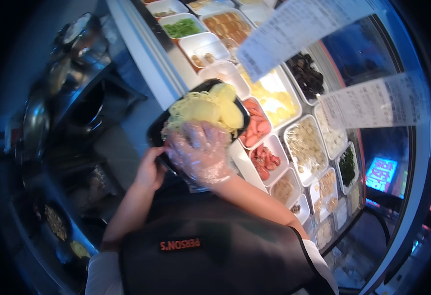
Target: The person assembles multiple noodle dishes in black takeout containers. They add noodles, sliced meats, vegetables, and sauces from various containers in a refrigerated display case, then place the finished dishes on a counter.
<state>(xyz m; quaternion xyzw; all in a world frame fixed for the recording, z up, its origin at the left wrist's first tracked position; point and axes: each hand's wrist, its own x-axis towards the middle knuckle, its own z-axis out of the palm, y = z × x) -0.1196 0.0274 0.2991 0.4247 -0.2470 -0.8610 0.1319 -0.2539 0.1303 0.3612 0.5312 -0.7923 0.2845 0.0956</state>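
A black plastic food container (157, 129) is tilted in front of me. In it lie pale noodles (180, 104) and broad yellow slices (229, 112), which look like potato. My left hand (151, 168), bare, grips the container's near left edge with the thumb over the rim. My right hand (198, 153) wears a clear plastic glove and lies on the near part of the food. Its fingers are bent down into the container. The fingertips and whatever they hold are hidden.
White trays of ingredients fill the counter at right, among them pink sausages (255, 124), red meat (265, 161), yellow slices (280, 102) and black fungus (304, 75). Two paper slips (372, 103) hang above them. Metal pots (80, 37) stand at far left.
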